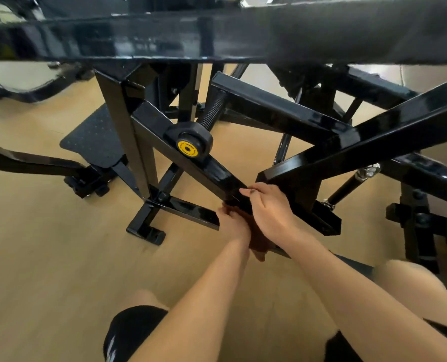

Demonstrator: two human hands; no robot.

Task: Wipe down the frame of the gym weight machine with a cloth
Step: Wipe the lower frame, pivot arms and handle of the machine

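The glossy black steel frame (191, 158) is filling the upper and centre picture, where the right hand (269, 210) and left hand (232, 223) are both gripping a dark brown cloth (256, 236) around its lower diagonal bar, probably to rub every side together.

cloth (256, 231) mostly hidden | left hand (232, 223) blurred, grip perhaps closed

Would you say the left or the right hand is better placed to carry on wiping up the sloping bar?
Probably the right hand: it grips the sloping bar at its lower end. The left hand sits lower, beside the dark cloth.
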